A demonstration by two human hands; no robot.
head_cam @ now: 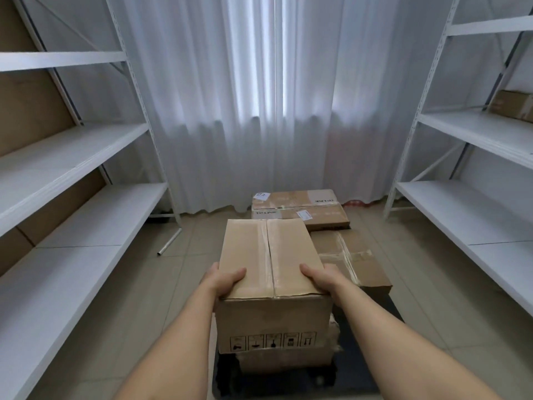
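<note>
A tall white metal shelving rack [72, 160] lines the left side; a matching white metal rack [476, 134] lines the right, with a brown cardboard carton [513, 106] on one of its upper shelves; a white pleated curtain [259, 111] hangs across the far end; at its foot a flat brown printed cardboard box [300, 207] lies on the beige tiled floor [418, 269]; a taped brown carton [354, 261] sits just nearer; a thin silver metal tube [170, 241] lies near the left rack's foot.

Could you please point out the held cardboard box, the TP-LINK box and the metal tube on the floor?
held cardboard box [245, 249]: head view, left top flap.
TP-LINK box [291, 199]: head view, top face.
metal tube [169, 241]: head view, middle of its length.
</note>
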